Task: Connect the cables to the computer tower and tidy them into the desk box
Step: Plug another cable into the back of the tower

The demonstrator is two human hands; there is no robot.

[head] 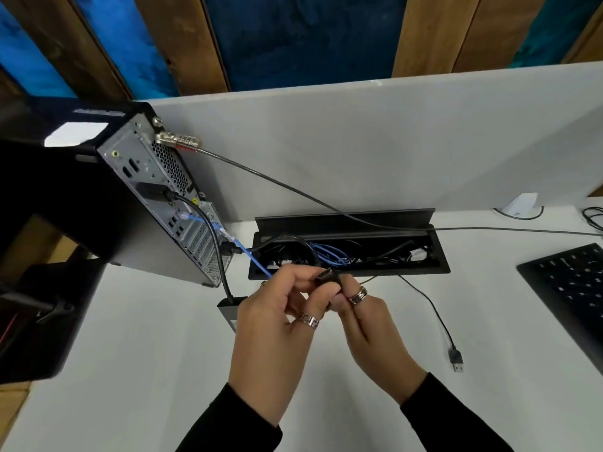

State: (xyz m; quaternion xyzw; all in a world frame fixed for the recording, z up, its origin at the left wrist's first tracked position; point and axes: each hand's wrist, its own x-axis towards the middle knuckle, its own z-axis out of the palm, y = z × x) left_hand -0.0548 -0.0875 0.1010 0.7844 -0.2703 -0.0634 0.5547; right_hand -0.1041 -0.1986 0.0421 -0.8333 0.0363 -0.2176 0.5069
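Note:
The black computer tower [130,203] stands at the left with its grey rear panel facing me; a blue network cable [235,239] and black cables are plugged into it. The open desk box [437,259] is sunk in the white desk and holds tangled blue and black cables. My left hand [277,337] and my right hand [368,324] meet in front of the box, both pinching a black cable connector [328,277] whose lead runs back into the box. A loose black USB cable [456,357] lies on the desk to the right.
A metal lock [176,140] with a grey security cable [293,187] hangs from the tower's top. A black keyboard [567,288] sits at the right edge. A small black box [228,313] lies partly under my left hand. A grey divider panel [391,141] backs the desk.

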